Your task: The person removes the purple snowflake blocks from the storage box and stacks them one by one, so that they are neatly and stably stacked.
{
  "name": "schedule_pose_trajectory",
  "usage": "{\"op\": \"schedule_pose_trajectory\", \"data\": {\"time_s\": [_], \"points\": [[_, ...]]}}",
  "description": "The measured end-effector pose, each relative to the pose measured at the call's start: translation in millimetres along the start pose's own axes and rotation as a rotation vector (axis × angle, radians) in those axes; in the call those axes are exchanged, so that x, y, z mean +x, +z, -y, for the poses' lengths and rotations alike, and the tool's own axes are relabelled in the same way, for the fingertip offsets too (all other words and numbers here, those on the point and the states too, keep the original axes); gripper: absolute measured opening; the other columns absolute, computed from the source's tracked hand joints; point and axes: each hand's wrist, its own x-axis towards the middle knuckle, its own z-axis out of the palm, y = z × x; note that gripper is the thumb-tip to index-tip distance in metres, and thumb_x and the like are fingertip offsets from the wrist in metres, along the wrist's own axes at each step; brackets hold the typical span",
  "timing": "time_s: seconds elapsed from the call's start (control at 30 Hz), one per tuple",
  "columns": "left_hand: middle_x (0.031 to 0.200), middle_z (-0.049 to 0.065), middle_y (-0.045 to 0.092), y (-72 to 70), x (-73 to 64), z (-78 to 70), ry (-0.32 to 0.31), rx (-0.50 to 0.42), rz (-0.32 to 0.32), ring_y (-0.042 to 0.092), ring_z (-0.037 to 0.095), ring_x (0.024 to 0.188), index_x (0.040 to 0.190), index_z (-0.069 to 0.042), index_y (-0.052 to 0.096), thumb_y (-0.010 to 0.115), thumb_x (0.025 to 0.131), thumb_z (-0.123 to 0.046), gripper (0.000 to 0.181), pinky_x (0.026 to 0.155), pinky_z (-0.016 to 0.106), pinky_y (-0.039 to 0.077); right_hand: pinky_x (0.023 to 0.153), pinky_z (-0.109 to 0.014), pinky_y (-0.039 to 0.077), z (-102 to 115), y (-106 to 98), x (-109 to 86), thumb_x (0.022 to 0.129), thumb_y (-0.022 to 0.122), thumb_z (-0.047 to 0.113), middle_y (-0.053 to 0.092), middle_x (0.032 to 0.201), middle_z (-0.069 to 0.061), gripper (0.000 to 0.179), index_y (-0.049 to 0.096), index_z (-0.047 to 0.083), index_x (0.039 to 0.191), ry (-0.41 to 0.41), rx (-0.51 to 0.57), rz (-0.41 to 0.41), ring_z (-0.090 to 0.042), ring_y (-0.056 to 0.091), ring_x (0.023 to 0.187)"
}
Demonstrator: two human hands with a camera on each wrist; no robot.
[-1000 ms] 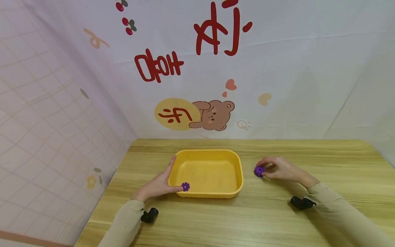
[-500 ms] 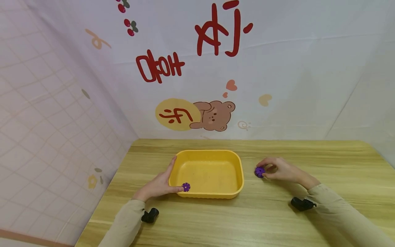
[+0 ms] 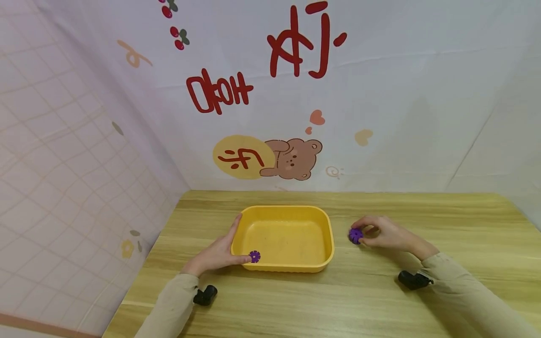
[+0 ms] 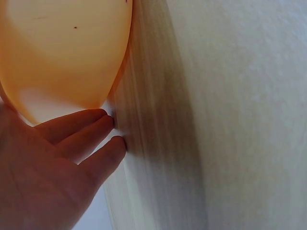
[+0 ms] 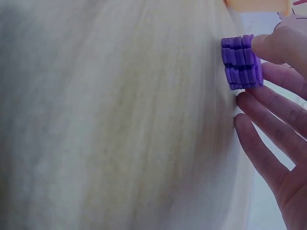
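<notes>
A yellow plastic basin point(image 3: 287, 237) sits on the table, and one purple notched disc point(image 3: 254, 256) is inside its front-left corner. My left hand point(image 3: 217, 256) grips the basin's left end, thumb over the front-left rim with its tip at the disc. In the left wrist view several fingers point(image 4: 91, 132) lie along the outside of the basin wall. Right of the basin, my right hand point(image 3: 382, 232) pinches a stack of purple notched discs point(image 3: 356, 235) between thumb and finger. The right wrist view shows the stack point(image 5: 240, 62) edge-on, low over the wood; two other fingertips touch the table.
The wood-grain table point(image 3: 296, 300) runs back to a white printed cloth point(image 3: 401, 94) with a bear drawing and red characters. Another cloth point(image 3: 63, 164) with a grid pattern hangs on the left. Black wrist cameras point(image 3: 206, 295) are worn under both sleeves.
Both hands keep their places; the basin and the purple discs have not visibly moved. Only the head view has shifted very slightly.
</notes>
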Motion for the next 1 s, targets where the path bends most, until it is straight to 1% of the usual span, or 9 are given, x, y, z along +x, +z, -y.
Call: {"op": "schedule_pose_trajectory", "data": {"time_s": [0.2,0.4,0.57,0.73,0.9,1.0], "points": [[0.148,0.029,0.032,1.3,0.7,0.6,0.000,-0.014,0.002,0.051,0.029,0.118,0.155,-0.020,-0.011,0.080,0.080,-0.035,0.118,0.106,0.048,0.034,0.071,-0.039,0.057,2.8,0.7,-0.2,0.079,0.076,-0.002,0.064,0.110,-0.021,0.040,0.060,-0.007,0.115,0.006,0.009,-0.019,-0.029,0.065,0.091],[0.149,0.030,0.028,0.8,0.3,-0.1,-0.006,0.008,-0.008,0.048,0.033,0.122,0.155,-0.023,-0.011,0.079,0.080,-0.035,0.118,0.106,0.050,0.032,0.072,-0.038,0.057,-0.1,1.6,0.9,0.080,0.076,-0.001,0.064,0.112,-0.020,0.041,0.059,-0.007,0.117,-0.006,-0.015,-0.011,-0.025,0.064,0.091],[0.149,0.030,0.029,0.8,0.2,0.2,0.001,0.014,-0.008,0.049,0.033,0.119,0.155,-0.024,-0.012,0.079,0.080,-0.035,0.118,0.106,0.051,0.033,0.071,-0.035,0.057,-1.2,3.0,1.7,0.080,0.079,0.004,0.063,0.112,-0.015,0.041,0.062,-0.003,0.117,-0.006,-0.071,0.011,-0.018,0.062,0.091],[0.149,0.030,0.028,1.3,0.6,0.8,-0.001,0.011,-0.007,0.049,0.033,0.121,0.155,-0.022,-0.011,0.080,0.080,-0.035,0.119,0.107,0.051,0.032,0.071,-0.035,0.057,1.5,3.7,2.3,0.080,0.079,0.005,0.064,0.110,-0.012,0.038,0.064,0.001,0.114,0.013,-0.094,0.022,-0.017,0.062,0.092],[0.148,0.030,0.031,1.2,0.7,1.1,0.005,0.006,-0.006,0.051,0.030,0.116,0.155,-0.020,-0.011,0.080,0.080,-0.036,0.119,0.106,0.052,0.032,0.071,-0.036,0.057,2.6,3.8,1.7,0.080,0.079,0.006,0.064,0.109,-0.011,0.036,0.065,0.001,0.113,0.013,-0.100,0.016,-0.017,0.062,0.091],[0.148,0.029,0.033,0.4,0.6,1.0,0.001,0.007,-0.002,0.052,0.027,0.113,0.155,-0.021,-0.011,0.080,0.079,-0.037,0.119,0.106,0.051,0.033,0.071,-0.036,0.057,3.4,3.8,1.6,0.081,0.079,0.007,0.064,0.110,-0.013,0.037,0.064,0.000,0.114,0.012,-0.091,0.016,-0.019,0.062,0.090]]}}
